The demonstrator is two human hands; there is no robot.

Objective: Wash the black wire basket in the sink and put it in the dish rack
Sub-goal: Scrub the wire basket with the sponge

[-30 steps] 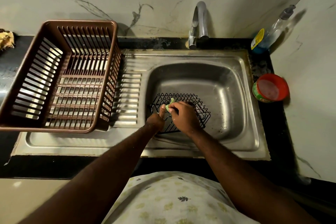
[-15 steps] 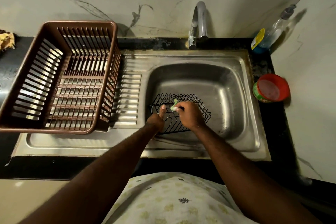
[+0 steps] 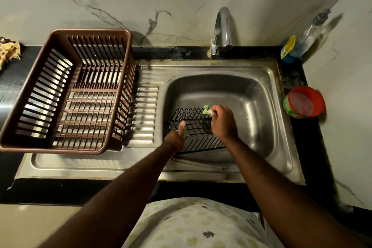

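I see the black wire basket (image 3: 196, 130) lying in the steel sink (image 3: 257, 94), near the front left of the bowl. My left hand (image 3: 176, 137) grips the basket's near left edge, with the thumb sticking up over the wires. My right hand (image 3: 222, 122) pinches a small green scrubber (image 3: 206, 109) and holds it on the far rim of the basket. The two hands are close, with the basket between them. The brown dish rack (image 3: 68, 90) sits on the ridged drain part to the left of the bowl. The tap (image 3: 222, 30) stands behind the sink. A soap bottle (image 3: 302, 40) and a red tub (image 3: 305, 101) stand on the dark bench (image 3: 291, 78) to the right.
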